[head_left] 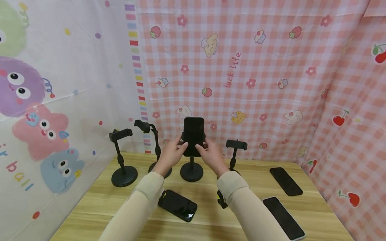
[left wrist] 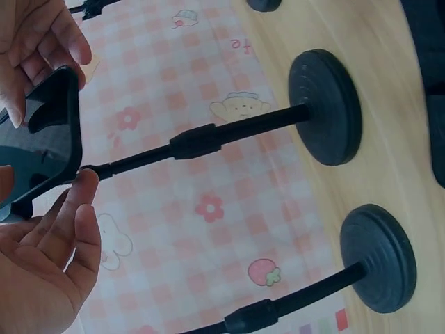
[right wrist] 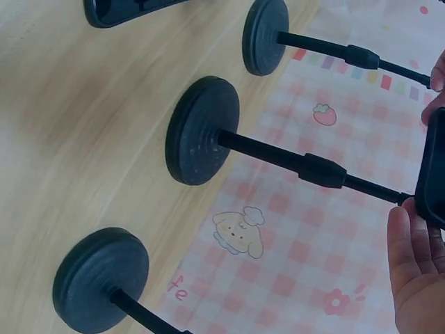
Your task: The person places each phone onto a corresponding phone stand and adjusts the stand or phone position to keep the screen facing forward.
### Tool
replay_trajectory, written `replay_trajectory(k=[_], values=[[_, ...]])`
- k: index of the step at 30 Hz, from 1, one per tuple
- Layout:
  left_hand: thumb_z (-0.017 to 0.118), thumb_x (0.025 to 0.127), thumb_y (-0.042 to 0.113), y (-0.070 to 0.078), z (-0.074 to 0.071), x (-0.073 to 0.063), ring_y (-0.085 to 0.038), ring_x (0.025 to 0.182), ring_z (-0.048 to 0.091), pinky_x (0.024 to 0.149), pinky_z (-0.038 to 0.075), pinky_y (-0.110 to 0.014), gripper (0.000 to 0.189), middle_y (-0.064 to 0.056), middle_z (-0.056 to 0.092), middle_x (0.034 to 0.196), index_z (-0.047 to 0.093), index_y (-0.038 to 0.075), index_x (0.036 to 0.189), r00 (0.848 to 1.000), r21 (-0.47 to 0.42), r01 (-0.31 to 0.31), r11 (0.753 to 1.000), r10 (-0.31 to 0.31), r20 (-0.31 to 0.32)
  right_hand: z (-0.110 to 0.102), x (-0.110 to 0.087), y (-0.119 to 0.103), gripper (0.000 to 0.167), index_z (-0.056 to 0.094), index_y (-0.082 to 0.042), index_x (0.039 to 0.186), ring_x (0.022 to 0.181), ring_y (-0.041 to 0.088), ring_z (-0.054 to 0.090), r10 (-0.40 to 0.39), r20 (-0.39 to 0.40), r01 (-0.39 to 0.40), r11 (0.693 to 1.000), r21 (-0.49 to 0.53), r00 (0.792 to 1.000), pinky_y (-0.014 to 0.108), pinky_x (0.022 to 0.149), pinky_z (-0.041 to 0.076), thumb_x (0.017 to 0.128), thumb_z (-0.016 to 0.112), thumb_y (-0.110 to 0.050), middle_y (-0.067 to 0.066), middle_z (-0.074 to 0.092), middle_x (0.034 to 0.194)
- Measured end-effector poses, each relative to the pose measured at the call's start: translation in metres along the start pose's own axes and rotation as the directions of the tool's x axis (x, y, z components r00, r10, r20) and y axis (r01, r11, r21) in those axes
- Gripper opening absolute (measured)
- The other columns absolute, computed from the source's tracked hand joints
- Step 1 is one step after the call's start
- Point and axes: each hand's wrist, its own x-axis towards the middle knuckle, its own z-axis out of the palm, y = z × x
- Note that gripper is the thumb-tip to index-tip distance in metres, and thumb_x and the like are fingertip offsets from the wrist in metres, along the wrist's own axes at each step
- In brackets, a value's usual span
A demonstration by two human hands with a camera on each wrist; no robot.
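A black smartphone stands upright in the holder of the middle phone stand, whose round base rests on the table. My left hand grips its left side, thumb on the front and fingers reaching behind. On the right side my right hand grips it in the same way. In the left wrist view, the fingers of the left hand lie by the stand's upper pole. The right wrist view shows the right hand under the phone's edge; the clamp is mostly hidden.
Two phone stands are on the left; another stand is on the right, partly behind my arm. A phone lies in front, and two more phones lie at the right. Patterned cloth hangs behind the table.
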Motion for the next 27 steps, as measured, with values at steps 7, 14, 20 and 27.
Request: replay_trajectory(k=[7,14,20,27], values=[[0.056,0.103,0.025,-0.010,0.009,-0.013,-0.031,0.100,0.068,0.084,0.054,-0.048,0.045,-0.018,0.067,0.115,0.052,0.002,0.142,0.995,0.041,-0.104,0.994,0.104,-0.006,0.005,-0.010,0.011,0.032,0.065,-0.015,0.125,0.100,0.024,0.065,-0.012,0.043,0.013,1.000,-0.010,0.999,0.047,0.086,0.053,0.100,0.062,-0.034,0.005,0.069,0.108],[0.059,0.102,0.023,-0.021,0.014,-0.022,-0.030,0.090,0.070,0.081,0.055,-0.047,0.045,-0.015,0.070,0.108,0.053,0.005,0.142,0.992,0.034,-0.124,0.992,0.124,0.002,0.007,-0.018,0.025,0.037,0.062,-0.019,0.133,0.099,0.023,0.064,-0.026,0.094,0.024,0.999,0.021,0.995,0.045,0.087,0.054,0.097,0.066,-0.029,0.004,0.068,0.108],[0.060,0.101,0.022,-0.030,0.012,-0.030,-0.028,0.088,0.069,0.082,0.054,-0.047,0.042,-0.013,0.070,0.112,0.057,0.005,0.139,0.993,0.070,-0.118,0.991,0.118,0.010,0.000,-0.027,0.037,0.052,0.052,-0.014,0.145,0.103,0.024,0.064,0.039,0.133,-0.033,0.998,-0.050,0.990,0.045,0.087,0.054,0.098,0.065,-0.033,0.006,0.066,0.113],[0.059,0.101,0.023,-0.044,0.010,-0.039,-0.023,0.088,0.069,0.079,0.055,-0.044,0.036,-0.010,0.070,0.113,0.063,0.007,0.133,0.992,0.154,-0.121,0.981,0.117,0.035,-0.017,-0.035,0.045,0.053,0.052,-0.010,0.144,0.100,0.023,0.065,0.024,0.152,0.012,0.973,-0.232,0.988,0.045,0.086,0.054,0.097,0.065,-0.031,0.006,0.067,0.114]])
